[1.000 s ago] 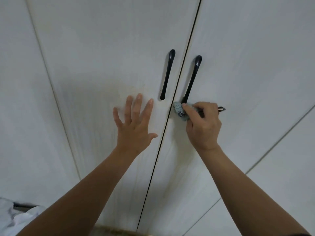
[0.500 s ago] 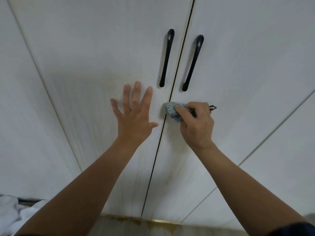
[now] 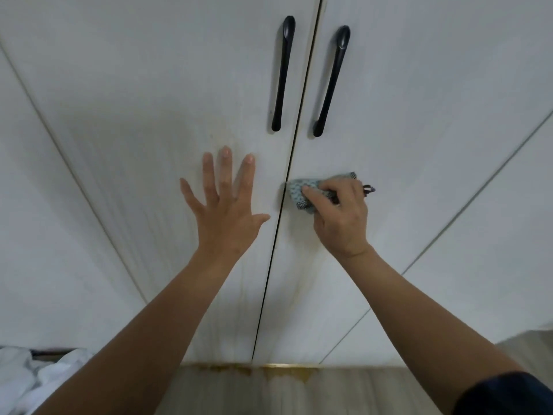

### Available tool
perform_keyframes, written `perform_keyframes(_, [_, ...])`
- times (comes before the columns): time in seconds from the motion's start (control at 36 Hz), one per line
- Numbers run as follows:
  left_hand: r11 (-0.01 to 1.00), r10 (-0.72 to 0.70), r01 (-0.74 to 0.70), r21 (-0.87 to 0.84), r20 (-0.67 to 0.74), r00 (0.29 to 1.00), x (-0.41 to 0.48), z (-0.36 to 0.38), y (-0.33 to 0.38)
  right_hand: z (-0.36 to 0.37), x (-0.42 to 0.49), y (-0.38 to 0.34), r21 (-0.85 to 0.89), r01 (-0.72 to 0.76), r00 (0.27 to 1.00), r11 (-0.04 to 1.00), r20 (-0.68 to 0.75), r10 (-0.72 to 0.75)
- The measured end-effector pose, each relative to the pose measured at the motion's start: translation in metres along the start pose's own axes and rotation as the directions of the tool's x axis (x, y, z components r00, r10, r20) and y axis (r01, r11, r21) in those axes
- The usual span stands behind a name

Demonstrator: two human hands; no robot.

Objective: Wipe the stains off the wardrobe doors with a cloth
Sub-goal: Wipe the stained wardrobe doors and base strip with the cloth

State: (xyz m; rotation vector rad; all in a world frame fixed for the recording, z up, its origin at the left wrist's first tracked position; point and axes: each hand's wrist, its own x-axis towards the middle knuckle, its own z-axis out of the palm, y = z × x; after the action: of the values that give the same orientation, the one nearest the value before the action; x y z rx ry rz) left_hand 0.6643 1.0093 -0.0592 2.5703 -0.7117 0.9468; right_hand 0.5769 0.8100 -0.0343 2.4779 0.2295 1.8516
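Note:
Two white wardrobe doors meet at a dark centre seam, the left door point(image 3: 143, 94) and the right door point(image 3: 425, 94), each with a black handle, one point(image 3: 282, 73) left of the seam and one point(image 3: 332, 82) right of it. My left hand point(image 3: 226, 211) lies flat on the left door, fingers spread. My right hand point(image 3: 341, 217) presses a small blue patterned cloth point(image 3: 302, 190) against the right door, right beside the seam and below the handles. Faint yellowish streaks point(image 3: 308, 289) run down the doors under the cloth.
A brownish stain point(image 3: 269, 369) spreads along the floor at the foot of the doors. White fabric point(image 3: 27, 378) lies bunched at the lower left. Further white panels flank the two doors on both sides.
My right hand has slid the cloth down the right door, away from the handle's lower end. My left hand has moved lower on the left door too. The view has tilted down.

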Motion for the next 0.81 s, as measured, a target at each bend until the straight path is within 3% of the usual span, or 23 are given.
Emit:
perform_keyframes(0.14, [0.999, 0.023, -0.021, -0.023, 0.08, 0.997, -0.017, 0.027, 0.002, 0.014, 0.002, 0.006, -0.049, -0.037, 0.999, 0.998, -0.039, 0.035])
perform_keyframes(0.39, [0.998, 0.059, -0.057, -0.027, 0.045, 0.997, -0.015, 0.041, -0.005, 0.033, -0.095, -0.009, 0.015, 0.095, 0.941, 0.995, 0.325, -0.095])
perform_keyframes(0.44, [0.998, 0.056, -0.054, -0.039, 0.05, 0.997, -0.015, 0.041, -0.005, 0.028, -0.087, -0.013, 0.031, 0.048, 0.956, 0.998, 0.289, -0.055])
perform_keyframes(0.58, [0.996, 0.05, -0.047, -0.077, 0.039, 0.998, -0.015, 0.042, -0.004, 0.012, -0.029, -0.012, -0.031, -0.079, 0.997, 0.996, 0.016, 0.08])
perform_keyframes(0.64, [0.994, 0.051, -0.048, -0.093, 0.035, 0.998, -0.015, 0.042, -0.004, 0.015, -0.023, -0.005, -0.052, -0.104, 0.994, 0.993, 0.011, 0.104])
perform_keyframes(0.72, [0.994, 0.051, -0.05, -0.101, 0.01, 0.999, -0.016, 0.045, -0.006, 0.026, -0.051, 0.001, -0.058, -0.06, 0.995, 0.996, 0.076, 0.065])
perform_keyframes(0.81, [0.993, 0.068, -0.068, -0.099, -0.009, 0.998, -0.014, 0.048, -0.006, 0.029, -0.1, 0.001, -0.048, 0.015, 0.961, 0.999, 0.276, -0.001])
